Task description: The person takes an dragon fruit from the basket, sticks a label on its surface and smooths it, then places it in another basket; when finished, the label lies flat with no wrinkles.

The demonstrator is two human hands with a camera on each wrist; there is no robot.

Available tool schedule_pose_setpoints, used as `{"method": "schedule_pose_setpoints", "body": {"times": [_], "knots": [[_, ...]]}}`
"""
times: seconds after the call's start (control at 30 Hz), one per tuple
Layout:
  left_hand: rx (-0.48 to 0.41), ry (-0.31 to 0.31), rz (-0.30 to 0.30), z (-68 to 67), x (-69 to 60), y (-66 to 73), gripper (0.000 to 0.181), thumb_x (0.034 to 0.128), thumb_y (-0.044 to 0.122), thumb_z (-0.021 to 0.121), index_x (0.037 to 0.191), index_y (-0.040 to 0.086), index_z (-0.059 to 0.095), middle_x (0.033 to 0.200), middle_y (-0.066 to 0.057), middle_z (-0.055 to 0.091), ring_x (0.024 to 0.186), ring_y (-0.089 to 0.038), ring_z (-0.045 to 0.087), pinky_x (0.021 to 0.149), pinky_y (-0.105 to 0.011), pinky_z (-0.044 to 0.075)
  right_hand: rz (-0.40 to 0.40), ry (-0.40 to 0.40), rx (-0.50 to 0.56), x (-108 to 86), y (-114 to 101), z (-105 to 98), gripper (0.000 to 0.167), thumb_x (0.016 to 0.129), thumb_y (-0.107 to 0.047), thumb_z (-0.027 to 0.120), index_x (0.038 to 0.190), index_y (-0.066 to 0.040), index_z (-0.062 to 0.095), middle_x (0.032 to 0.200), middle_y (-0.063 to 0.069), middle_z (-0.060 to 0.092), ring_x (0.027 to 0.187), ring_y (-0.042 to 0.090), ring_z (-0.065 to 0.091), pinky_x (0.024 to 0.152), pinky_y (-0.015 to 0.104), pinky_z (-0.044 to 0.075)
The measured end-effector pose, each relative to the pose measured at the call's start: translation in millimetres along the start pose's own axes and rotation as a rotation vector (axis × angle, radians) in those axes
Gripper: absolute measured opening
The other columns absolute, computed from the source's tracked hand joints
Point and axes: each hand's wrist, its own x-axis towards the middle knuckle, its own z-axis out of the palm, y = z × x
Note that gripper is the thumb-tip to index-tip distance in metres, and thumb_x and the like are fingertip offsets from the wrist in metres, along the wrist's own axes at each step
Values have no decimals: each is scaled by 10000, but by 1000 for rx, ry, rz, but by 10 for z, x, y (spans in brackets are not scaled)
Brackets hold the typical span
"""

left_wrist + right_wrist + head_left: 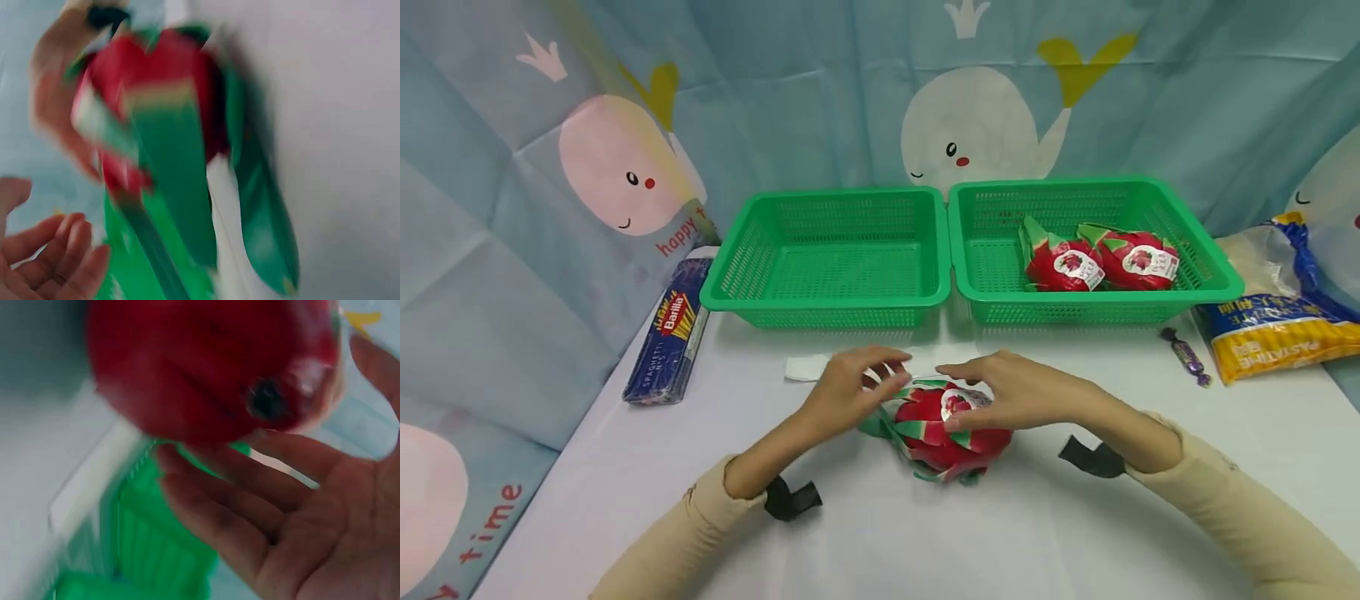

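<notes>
A red dragon fruit [951,450] with green scales and a round white label lies on the white table. My left hand [850,392] hovers by its leafy left end with loosely bent fingers; the left wrist view shows this hand [53,265] apart from the fruit [178,62] and holding nothing. On the opposite side, my right hand [1030,390] extends its thumb over the front of the fruit. Its fingers are loosely spread beside the red skin in the right wrist view; whether they touch it I cannot tell. Both wrist views are blurred.
Behind the hands lies a white strip [805,367]. Two green baskets stand farther back: the left basket [827,304] and the right basket [1097,297], which holds two dragon fruits [1052,262]. A spaghetti box [666,342], a wrapped candy [1186,357] and a pasta bag [1262,333] flank them.
</notes>
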Motion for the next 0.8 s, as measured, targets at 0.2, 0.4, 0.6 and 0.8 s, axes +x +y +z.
{"method": "schedule_pose_setpoints", "body": {"times": [0.2,0.4,0.6,0.8], "knots": [[-750,209,-473,-318,125,-540,440,942,248,526,1189,-117,525,870,-17,712,771,-85,680,718,-228,554,21,-222,10,356,-70,68,780,765,-540,645,1375,-105,429,1209,-18,592,1092,152,528,885,338,454],[-1067,422,-519,-471,131,-780,256,903,200,572,965,-43,623,800,-52,721,732,-106,697,683,-189,544,49,-255,98,470,-54,71,758,738,-475,705,1354,-106,460,1105,-40,600,971,124,496,692,260,445],[-1117,447,-481,-492,146,-807,138,895,127,575,885,14,653,793,-59,721,747,-123,701,697,-200,546,37,-197,154,447,-25,95,667,714,-435,745,1282,-147,548,1027,-93,615,938,81,515,735,238,461],[-1138,438,-482,-505,149,-777,127,894,113,574,896,8,646,798,-67,721,754,-133,702,702,-205,549,90,-194,245,404,55,143,686,734,-476,713,1324,-195,503,1201,-63,558,1135,119,463,893,302,452]]}}
